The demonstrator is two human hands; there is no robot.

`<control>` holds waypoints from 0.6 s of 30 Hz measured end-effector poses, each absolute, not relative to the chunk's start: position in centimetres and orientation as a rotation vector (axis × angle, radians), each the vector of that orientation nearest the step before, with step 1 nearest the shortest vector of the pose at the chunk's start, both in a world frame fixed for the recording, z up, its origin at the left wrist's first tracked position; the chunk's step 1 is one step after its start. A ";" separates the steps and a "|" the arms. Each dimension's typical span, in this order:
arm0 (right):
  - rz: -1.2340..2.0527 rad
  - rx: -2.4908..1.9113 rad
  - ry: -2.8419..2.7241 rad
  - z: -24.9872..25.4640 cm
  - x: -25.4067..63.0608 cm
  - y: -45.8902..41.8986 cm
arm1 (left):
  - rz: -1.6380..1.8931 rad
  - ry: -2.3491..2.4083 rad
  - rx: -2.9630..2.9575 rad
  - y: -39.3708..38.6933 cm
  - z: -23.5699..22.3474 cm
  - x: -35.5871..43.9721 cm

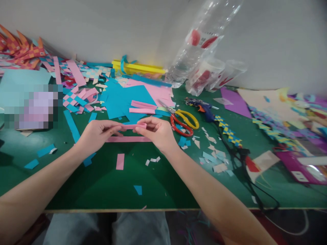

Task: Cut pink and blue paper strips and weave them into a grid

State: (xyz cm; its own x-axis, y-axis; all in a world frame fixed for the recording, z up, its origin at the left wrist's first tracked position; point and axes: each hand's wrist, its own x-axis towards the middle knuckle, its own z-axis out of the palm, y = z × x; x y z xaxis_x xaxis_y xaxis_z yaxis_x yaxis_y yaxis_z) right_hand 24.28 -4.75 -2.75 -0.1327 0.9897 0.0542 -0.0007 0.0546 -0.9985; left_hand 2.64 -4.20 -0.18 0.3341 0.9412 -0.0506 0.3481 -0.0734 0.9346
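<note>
Between my two hands a pink paper strip [129, 127] is stretched sideways above the table. My left hand [102, 132] pinches its left part. At the other end my right hand [155, 131] grips the strip, which is folded over into a small loop at the fingertips. Just below lies another pink strip [129, 139], partly hidden by my hands. Behind them are more pink strips [142, 110] on blue paper sheets [127, 97]. Scissors [182, 120] with a red and a yellow handle rest right of my right hand.
A blue glue gun [208, 112] with a black cable lies at the right. Plastic bottle [199, 44] and cups [206, 73] stand by the wall. Woven paper pieces [79, 98] crowd the left back; paper scraps [214, 158] dot the green table [163, 190]. Another hand shows at the far right.
</note>
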 end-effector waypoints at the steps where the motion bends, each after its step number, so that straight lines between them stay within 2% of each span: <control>1: 1.275 -1.086 -1.323 -2.7 24.4 -4.7 | 0.757 1.194 1.643 -4.2 -0.1 2.6; 18: 1.264 -1.082 -1.370 -2.9 25.3 -3.9 | 0.751 1.296 1.798 -3.6 -0.7 1.9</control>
State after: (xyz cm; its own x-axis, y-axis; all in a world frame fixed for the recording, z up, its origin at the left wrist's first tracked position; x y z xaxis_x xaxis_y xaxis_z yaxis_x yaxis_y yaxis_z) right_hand 25.30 -3.87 -2.90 -0.1606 0.9843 0.0732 0.0058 0.0751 -0.9972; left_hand 1.93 -3.64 -0.69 0.3054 0.9520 0.0202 0.4911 -0.1756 0.8532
